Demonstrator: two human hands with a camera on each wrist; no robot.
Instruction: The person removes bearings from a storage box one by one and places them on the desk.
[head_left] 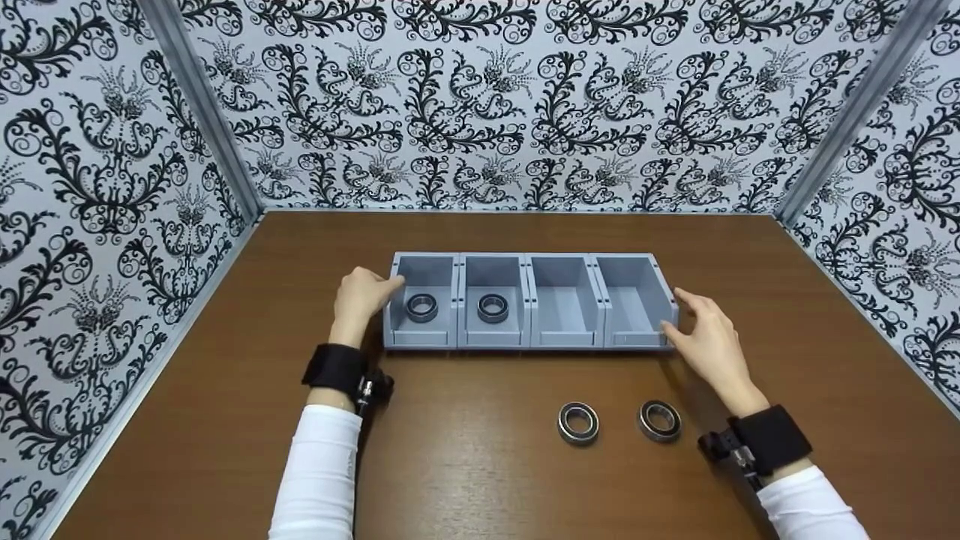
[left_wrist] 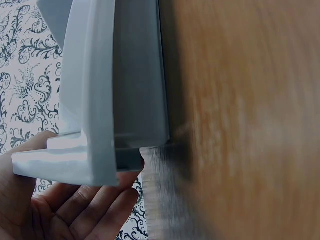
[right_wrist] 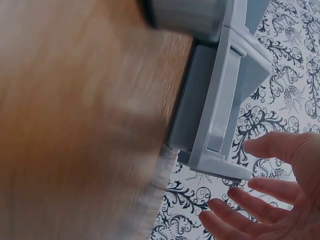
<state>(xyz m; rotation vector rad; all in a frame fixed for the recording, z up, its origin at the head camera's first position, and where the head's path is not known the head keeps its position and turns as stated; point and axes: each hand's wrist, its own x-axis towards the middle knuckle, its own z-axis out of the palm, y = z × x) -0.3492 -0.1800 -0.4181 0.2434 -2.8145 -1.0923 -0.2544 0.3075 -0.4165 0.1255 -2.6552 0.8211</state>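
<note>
Spanning the space between the 2 hands, the grey bin row [head_left: 492, 340] is lying with its long axis running left-right, 4 bins joined side by side, 1 end at each set of fingers. Left hand [head_left: 358, 300] is pinching the left end wall by the look of it: thumb lying across the wall's edge, fingers curling on the outer side, wall filling the gap; can't tell how firmly. Right hand [head_left: 705, 334] is bracketing the right front corner, thumb sitting toward the front lip, fingers fanning along the outside. Right wrist view is showing wallpaper between thumb and plastic, so I'm reading those fingers as well spread and having hold of nothing; not ruling out a light touch. That's the relation I'm weighing: row lying crosswise between the hands, left end looking held, right end only flanked. Neither hand is clearly nearer the row, since each is standing at its own end. Bearings: 1 is sitting in the leftmost bin [head_left: 422, 317], just right of the left thumb; 1 is sitting in the next bin [head_left: 493, 317], farther right of that thumb. Another 2 are lying flat on the table [head_left: 480, 465], both on the body side of the right fingers and apart from them: the right loose bearing [head_left: 661, 436] roughly straight back from the right thumb, the left loose bearing [head_left: 577, 439] back and off to its left. Right hand is being the nearer for both.
</note>
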